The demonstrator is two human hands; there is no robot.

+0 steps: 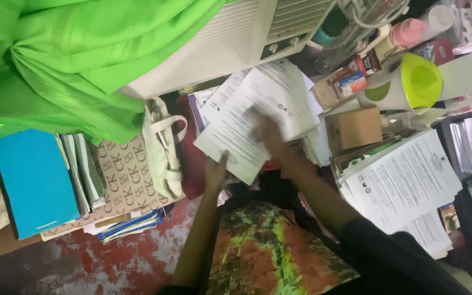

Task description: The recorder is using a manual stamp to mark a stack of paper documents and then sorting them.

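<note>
A sheaf of white printed papers [258,104] lies spread over a cluttered pile in front of me. My left hand [215,172] holds the lower edge of the front sheet, thumb up against it. My right hand [266,132] is blurred and rests flat on top of the same sheets, fingers spread. Both forearms reach up from the bottom of the view over a red, green and yellow patterned cloth [269,251] on my lap.
A bright green cloth [83,49] drapes over a white ribbed appliance [230,43]. At left lie a blue folder [34,180] and a patterned paper bag [127,175]. A cardboard box [353,128], a lime-topped jug [411,84] and more printed sheets [405,183] sit at right.
</note>
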